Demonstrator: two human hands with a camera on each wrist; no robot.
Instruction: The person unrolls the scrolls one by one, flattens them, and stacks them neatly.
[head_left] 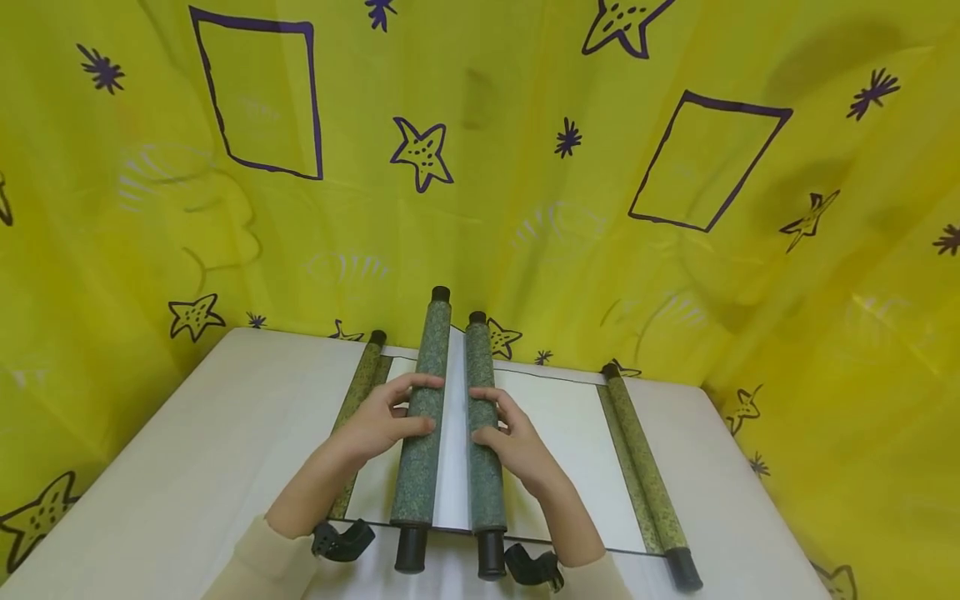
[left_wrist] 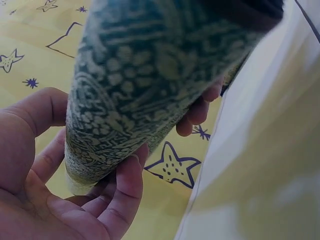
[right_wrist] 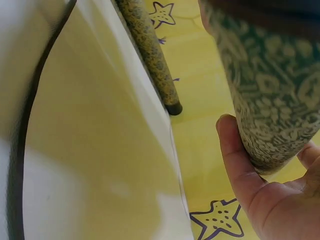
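Note:
Two green patterned scroll rollers with black end knobs stand side by side, a narrow band of white paper (head_left: 453, 450) between them. My left hand (head_left: 386, 421) grips the left green roller (head_left: 431, 333), thumb and fingers curled around its middle; the left wrist view shows its floral pattern close up. Around the right green roller (head_left: 482, 354) my right hand (head_left: 521, 446) has a similar grip, thumb below the index finger. Both rollers overlap a wider white sheet (head_left: 566, 442), which is bordered by an olive roller (head_left: 362, 379) on the left and another olive roller (head_left: 648, 458) on the right.
A pale table (head_left: 202, 425) carries the sheet. Behind it hangs a yellow curtain (head_left: 495, 75) with purple stars and frames. Black curved pieces (head_left: 342, 542) sit at both wrists, near the lower knobs of the green rollers.

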